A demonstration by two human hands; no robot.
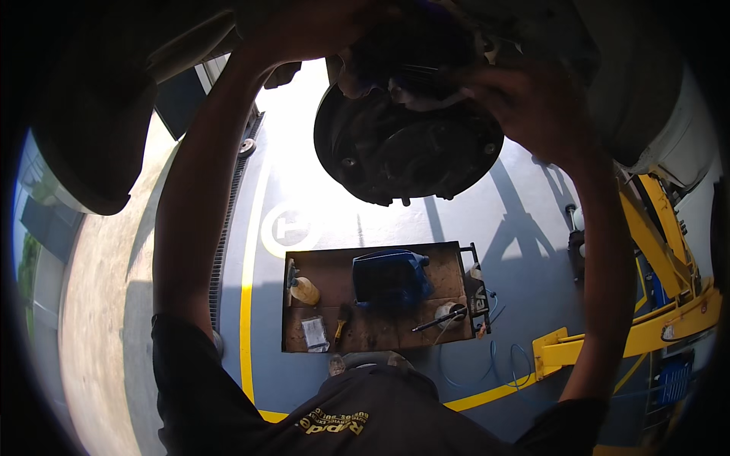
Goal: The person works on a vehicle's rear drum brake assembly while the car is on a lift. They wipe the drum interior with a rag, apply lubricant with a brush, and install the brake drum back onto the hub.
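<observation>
Both my arms reach up into the dark underside of a raised vehicle. A round, dark brake plate [407,156] with bolts near its rim hangs in front of me. At the upper left, my left hand [319,30] is in deep shadow above the plate, its fingers hidden. My right hand [525,102] is at the plate's upper right, fingers bent round a dark part just above it. Shadow hides what that part is. Between the hands, a lighter, uneven piece [403,93] shows at the plate's top edge.
Below stands a tray cart [380,327] holding a blue container [391,277], a yellowish bottle [304,290], a brush [342,323], a white packet [314,334] and a can [450,314] with a black tool across it. A yellow lift arm [623,334] and blue hose [494,361] lie right.
</observation>
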